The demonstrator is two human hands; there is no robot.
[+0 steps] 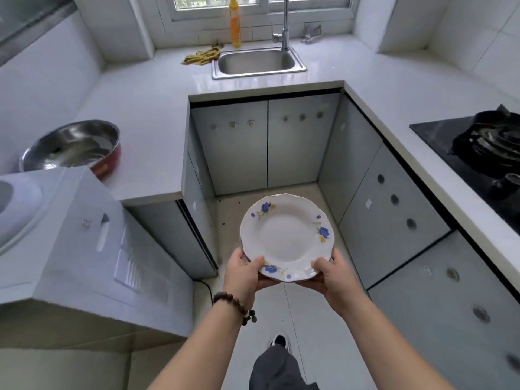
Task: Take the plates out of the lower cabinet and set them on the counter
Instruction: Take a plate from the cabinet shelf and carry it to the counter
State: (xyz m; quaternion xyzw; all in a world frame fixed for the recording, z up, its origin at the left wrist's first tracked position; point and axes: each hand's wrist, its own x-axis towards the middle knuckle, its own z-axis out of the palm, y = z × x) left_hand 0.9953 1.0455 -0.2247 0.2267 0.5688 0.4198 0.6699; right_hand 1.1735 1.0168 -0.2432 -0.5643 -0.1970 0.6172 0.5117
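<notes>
Two hands, the left hand (pixel 244 273) and the right hand (pixel 331 275), are showing. One flowered plate (pixel 286 237) is facing up; edges beneath it are hinting at more, but their number is not telling. One steel bowl (pixel 71 146) is sitting on the left desk (pixel 146 114). One sink (pixel 257 63), one tap (pixel 284 26), one yellow bottle (pixel 235 22) and one yellow cloth (pixel 201 56) are lying far. One black hob (pixel 475 153) is sitting right. One bead bracelet (pixel 235 306) is circling the left wrist

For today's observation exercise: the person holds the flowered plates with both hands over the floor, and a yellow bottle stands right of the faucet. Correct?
Not quite. In the head view the yellow bottle stands left of the faucet. Both the left hand and right hand do hold the plates over the floor.
</notes>
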